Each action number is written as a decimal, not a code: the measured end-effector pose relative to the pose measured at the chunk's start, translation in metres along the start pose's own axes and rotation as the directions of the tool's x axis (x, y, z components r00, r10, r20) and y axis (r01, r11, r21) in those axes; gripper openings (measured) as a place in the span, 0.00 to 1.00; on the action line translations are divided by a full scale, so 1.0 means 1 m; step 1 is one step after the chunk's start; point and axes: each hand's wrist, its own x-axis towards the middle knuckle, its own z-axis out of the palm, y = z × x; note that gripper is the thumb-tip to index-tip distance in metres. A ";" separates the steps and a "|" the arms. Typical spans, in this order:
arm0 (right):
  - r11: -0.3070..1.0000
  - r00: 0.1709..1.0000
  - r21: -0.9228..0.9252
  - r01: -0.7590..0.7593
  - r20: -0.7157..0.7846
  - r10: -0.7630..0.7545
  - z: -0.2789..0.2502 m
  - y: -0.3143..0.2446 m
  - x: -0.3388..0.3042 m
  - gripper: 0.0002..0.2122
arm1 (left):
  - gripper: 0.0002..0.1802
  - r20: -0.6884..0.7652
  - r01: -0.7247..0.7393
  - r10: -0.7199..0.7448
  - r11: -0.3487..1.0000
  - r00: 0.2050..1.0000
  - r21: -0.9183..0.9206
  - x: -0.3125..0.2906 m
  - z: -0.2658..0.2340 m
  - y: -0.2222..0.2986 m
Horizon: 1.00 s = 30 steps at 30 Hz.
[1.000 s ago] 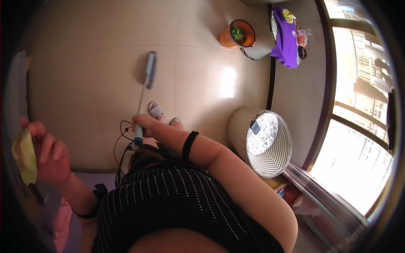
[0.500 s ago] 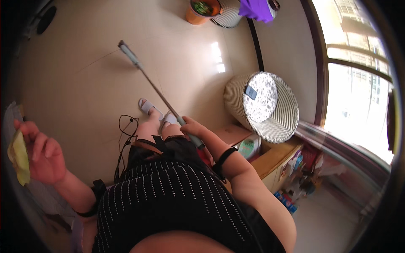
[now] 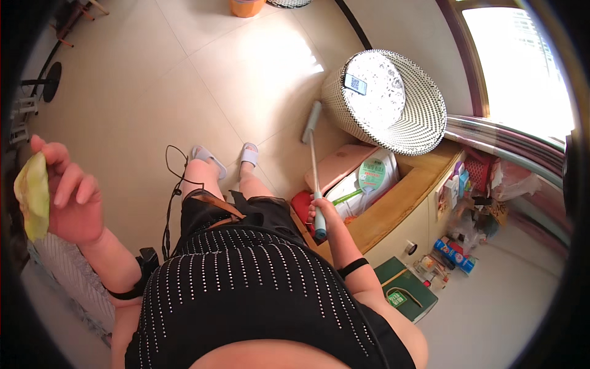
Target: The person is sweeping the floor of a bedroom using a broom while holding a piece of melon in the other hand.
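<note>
At the far left my left hand [image 3: 72,200] is raised and pinches a bitten, yellow-green piece of fruit [image 3: 32,197] with brown patches. My right hand [image 3: 326,212] is wrapped round the pale blue grip of a long, thin-rodded tool [image 3: 314,163]. Its oblong grey-blue head [image 3: 311,122] points away from me, in front of the woven chair [image 3: 341,92]. Just right of the rod, an open wooden drawer or box [image 3: 393,221] holds a pink case [image 3: 344,165] and a green-and-white hand fan [image 3: 370,175].
A phone-like card [image 3: 355,84] lies on the chair's patterned cushion [image 3: 384,101]. Bottles, bags and a green box [image 3: 402,289] crowd the right side. A black cable [image 3: 174,197] hangs by my left leg. Farther off stands an orange pot [image 3: 247,7]. My slippered feet are on the tiles.
My right hand has moved right, swinging the tool's head from the far left over to the chair. The view has shifted and my feet are farther apart. My left hand still holds the fruit.
</note>
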 end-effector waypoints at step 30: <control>0.985 0.888 -0.136 -0.106 0.433 0.155 0.387 0.074 0.059 0.07 | 0.31 -0.189 -0.247 0.257 0.966 0.948 0.076 -0.123 -0.141 0.268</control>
